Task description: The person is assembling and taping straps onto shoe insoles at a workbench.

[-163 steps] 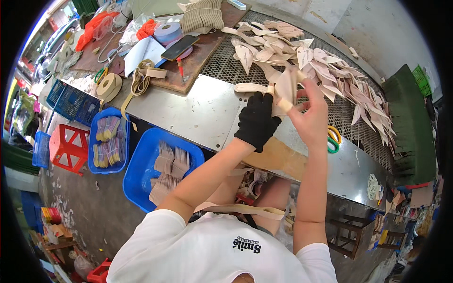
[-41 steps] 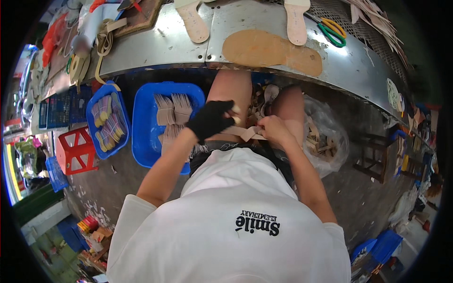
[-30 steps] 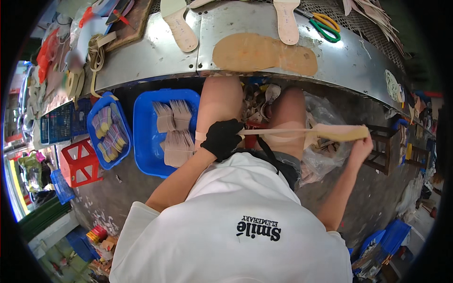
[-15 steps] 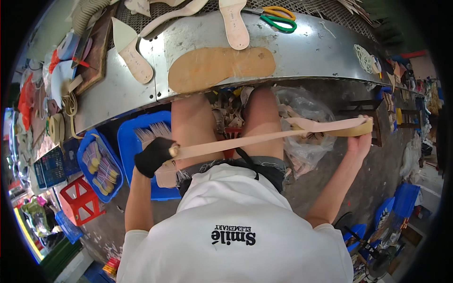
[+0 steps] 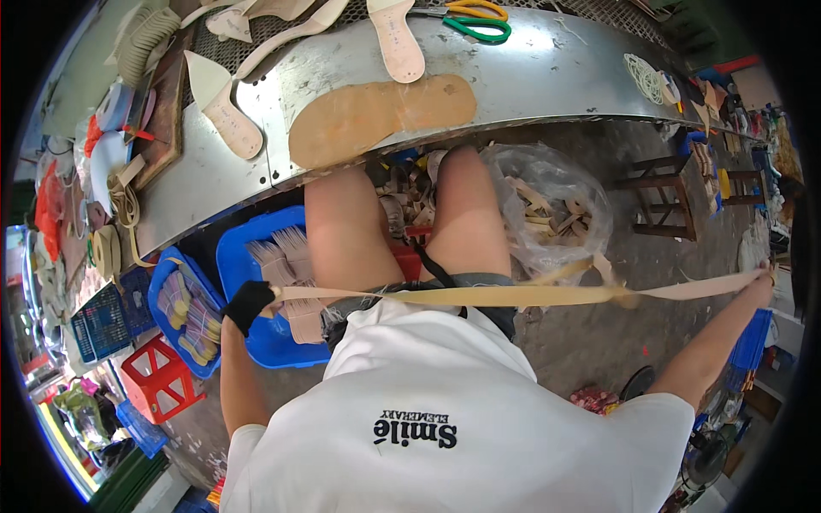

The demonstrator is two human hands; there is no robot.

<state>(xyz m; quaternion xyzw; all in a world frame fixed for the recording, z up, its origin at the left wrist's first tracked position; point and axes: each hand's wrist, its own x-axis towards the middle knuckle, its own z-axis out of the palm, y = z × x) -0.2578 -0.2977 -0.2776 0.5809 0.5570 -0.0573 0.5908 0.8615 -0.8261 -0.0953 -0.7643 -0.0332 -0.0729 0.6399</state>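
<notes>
Here both hands — left hand [image 5: 249, 304] (gloved), right hand [image 5: 760, 283] — stretch a tan strip [image 5: 513, 296] taut

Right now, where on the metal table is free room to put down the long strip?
Bare metal table lies right of the tan sole-shaped patch, below the scissors. A smaller bare patch sits at the near left edge. The far left end is crowded with tape rolls and insoles.

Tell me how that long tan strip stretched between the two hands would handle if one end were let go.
The tan strip is thin and ribbon-like, so it would probably flop down limp. It runs nearly straight only because the gloved left hand and the right hand hold its ends. It looks light for its length.
</notes>
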